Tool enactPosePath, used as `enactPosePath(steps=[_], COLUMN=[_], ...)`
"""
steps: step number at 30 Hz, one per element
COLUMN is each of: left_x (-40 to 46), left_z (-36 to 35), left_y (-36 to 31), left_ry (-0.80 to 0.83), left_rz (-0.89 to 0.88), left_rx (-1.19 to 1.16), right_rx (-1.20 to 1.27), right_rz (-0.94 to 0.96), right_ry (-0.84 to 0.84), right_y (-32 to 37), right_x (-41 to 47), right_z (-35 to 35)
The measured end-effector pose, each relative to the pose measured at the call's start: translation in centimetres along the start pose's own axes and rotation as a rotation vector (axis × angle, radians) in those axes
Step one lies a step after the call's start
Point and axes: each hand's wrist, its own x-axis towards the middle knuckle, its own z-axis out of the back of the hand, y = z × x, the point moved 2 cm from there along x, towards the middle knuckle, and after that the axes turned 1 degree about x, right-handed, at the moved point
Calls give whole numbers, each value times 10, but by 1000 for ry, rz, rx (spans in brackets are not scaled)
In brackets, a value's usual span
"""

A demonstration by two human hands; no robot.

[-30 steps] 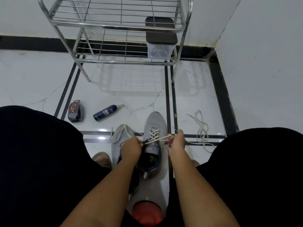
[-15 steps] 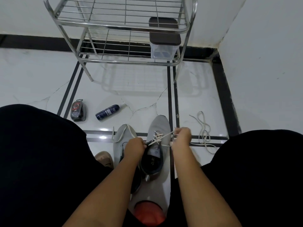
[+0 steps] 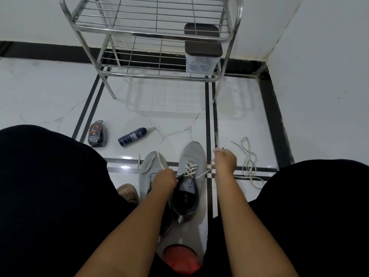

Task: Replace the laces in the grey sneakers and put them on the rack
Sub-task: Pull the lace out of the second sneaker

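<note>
Two grey sneakers stand side by side on the white floor between my knees. The right sneaker (image 3: 192, 156) has a white lace (image 3: 189, 168) crossed through its lower eyelets. My left hand (image 3: 164, 179) holds the shoe at its tongue and grips the lace's left end, which loops over the left sneaker (image 3: 148, 166). My right hand (image 3: 224, 161) pinches the lace's other end, drawn taut out to the right of the shoe. A loose white lace (image 3: 248, 159) lies coiled on the floor further right. The steel wire rack (image 3: 155, 35) stands ahead by the wall.
A clear box with a brown lid (image 3: 202, 51) sits on the rack's lower shelf. A shoe-polish sponge (image 3: 97, 134) and a dark spray can (image 3: 132, 136) lie on the floor at left. A beige shoe toe (image 3: 127, 191) and an orange object (image 3: 181, 258) lie near me.
My right hand has pulled its lace end out to the right and away from the shoe, tightening the lace. My left hand stays at the tongue.
</note>
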Motion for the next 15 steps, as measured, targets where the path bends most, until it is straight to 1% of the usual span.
enactPosePath(steps=[1,2,3,4,5,6,7,9,10,12,15], left_x=[1,1,2,3,4,5,4,3,3,3,3], left_z=[1,1,1,2,1,1,0,-6,-9,-14,-24], left_y=[-1,-3,-5,-8,-10,-13,-15,-19,-22,-25,-25], left_ry=[19,40,53,45,18,-23,-66,-141,-170,-219,-232], left_rz=[-9,-20,-35,-53,-71,-97,-130,-232,-287,-373,-415], left_rx=[28,44,48,45,35,23,25,85,132,228,357], right_rx=[-19,-175,-419,-628,-755,-795,-788,-827,-858,-837,-739], right_rz=[12,28,25,42,74,94,96,92,100,90,26], right_ry=[23,76,110,94,61,57,106,327,399,391,377], right_y=[8,12,12,7,2,-6,-14,-35,-45,-54,-55], right_x=[5,6,2,-2,-10,-17,-23,-33,-36,-40,-37], right_z=[6,7,7,6,4,1,-3,-16,-19,-19,-17])
